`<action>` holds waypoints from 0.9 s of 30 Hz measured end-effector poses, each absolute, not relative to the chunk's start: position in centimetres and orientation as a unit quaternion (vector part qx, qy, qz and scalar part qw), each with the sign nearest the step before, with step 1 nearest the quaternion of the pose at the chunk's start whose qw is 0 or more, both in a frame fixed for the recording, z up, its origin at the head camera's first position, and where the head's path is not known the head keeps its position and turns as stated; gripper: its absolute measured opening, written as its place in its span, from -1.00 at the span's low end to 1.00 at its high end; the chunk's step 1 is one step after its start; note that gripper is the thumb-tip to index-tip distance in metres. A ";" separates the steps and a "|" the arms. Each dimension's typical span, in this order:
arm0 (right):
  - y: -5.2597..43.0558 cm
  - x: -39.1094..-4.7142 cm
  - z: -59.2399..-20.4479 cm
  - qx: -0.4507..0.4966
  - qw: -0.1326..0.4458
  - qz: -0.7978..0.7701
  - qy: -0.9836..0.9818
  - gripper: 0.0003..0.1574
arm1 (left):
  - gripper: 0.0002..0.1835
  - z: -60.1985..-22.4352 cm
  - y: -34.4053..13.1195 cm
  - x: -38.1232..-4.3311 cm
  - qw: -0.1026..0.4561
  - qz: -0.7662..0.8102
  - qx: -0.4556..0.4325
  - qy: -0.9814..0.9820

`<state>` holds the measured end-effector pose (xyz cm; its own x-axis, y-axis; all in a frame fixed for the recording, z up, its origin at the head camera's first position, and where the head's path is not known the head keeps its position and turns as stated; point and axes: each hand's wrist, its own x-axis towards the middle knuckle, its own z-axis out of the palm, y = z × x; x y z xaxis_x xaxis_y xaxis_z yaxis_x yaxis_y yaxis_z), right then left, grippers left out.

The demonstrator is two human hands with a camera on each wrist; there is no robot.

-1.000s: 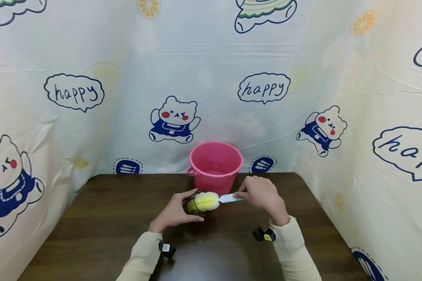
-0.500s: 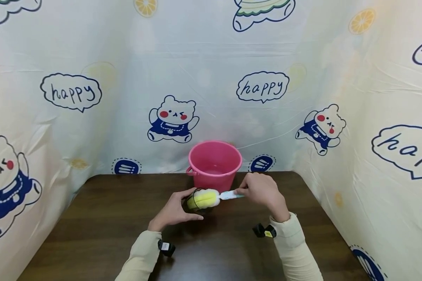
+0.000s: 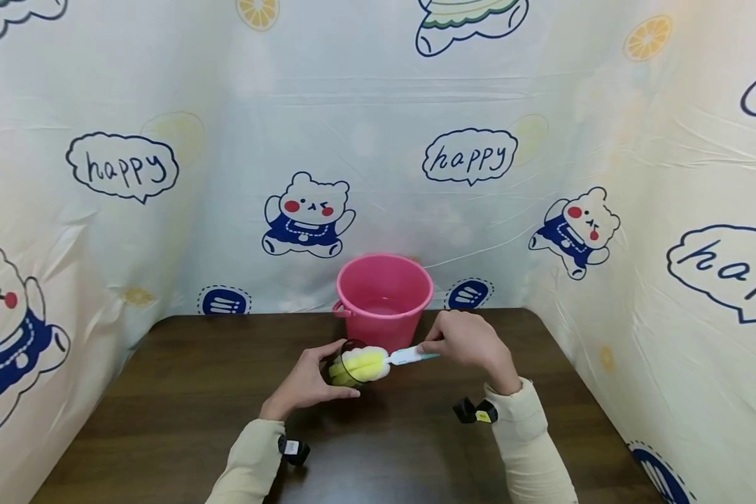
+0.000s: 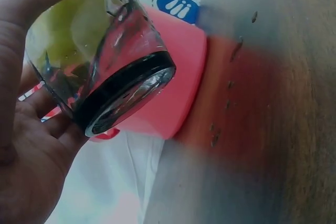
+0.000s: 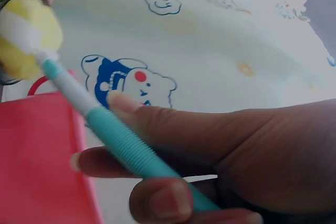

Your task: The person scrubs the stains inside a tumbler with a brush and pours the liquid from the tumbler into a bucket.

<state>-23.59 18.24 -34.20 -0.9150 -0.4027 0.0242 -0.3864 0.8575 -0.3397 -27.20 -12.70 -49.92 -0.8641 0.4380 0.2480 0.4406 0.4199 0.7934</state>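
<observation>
A dark-tinted, see-through glass (image 4: 121, 51) lies tilted in my left hand (image 3: 305, 381), its mouth facing right in the head view. The fingers and thumb curl round its sides. My right hand (image 3: 469, 343) grips the teal and white handle of a sponge bottle brush (image 5: 126, 142). The brush's yellow and white sponge head (image 3: 365, 364) sits partly inside the glass, its far end showing through the wall. Both hands are raised over the table, in front of a pink bucket (image 3: 387, 325).
The bucket stands at the back edge of the dark wooden table (image 3: 183, 406), with its side lug at the left. Drops of water dot the table in the left wrist view. A printed cloth (image 3: 378, 105) hangs behind and along both sides.
The left hand and the glass have shifted slightly to the left. The sponge head stays in the glass, and the right hand keeps its hold on the handle.
</observation>
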 end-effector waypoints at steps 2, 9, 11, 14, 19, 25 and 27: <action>18.2 -23.9 -34.4 -0.193 0.018 -0.173 0.966 -0.59 | 0.14 -49.8 -12.6 -27.2 0.000 -0.476 -0.258 -0.841; 18.0 -24.1 -34.9 -0.138 0.049 -0.166 0.975 -0.48 | 0.09 -49.6 -12.8 -27.5 0.008 -0.462 -0.253 -0.850; 17.9 -24.0 -35.0 -0.141 0.058 -0.165 0.974 -0.50 | 0.08 -49.6 -12.9 -27.8 0.014 -0.458 -0.261 -0.850; 17.9 -23.7 -35.0 -0.172 0.059 -0.171 0.968 -0.62 | 0.08 -49.6 -12.9 -28.0 0.020 -0.453 -0.271 -0.849; 18.0 -23.5 -34.8 -0.218 0.034 -0.184 0.958 -0.79 | 0.11 -49.7 -13.0 -28.1 0.019 -0.462 -0.267 -0.846; 17.8 -24.0 -35.2 -0.168 0.013 -0.176 0.970 -0.74 | 0.13 -49.4 -12.8 -27.7 0.007 -0.464 -0.263 -0.846; 17.7 -24.2 -35.4 -0.153 0.017 -0.168 0.974 -0.73 | 0.12 -49.4 -12.9 -27.8 0.011 -0.463 -0.264 -0.846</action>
<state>-24.21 17.74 -35.41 -0.9529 -0.3028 0.0187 -0.2915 0.8968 -0.3328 -27.81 -12.88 -49.35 -0.8601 0.4365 0.2639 0.4576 0.4315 0.7775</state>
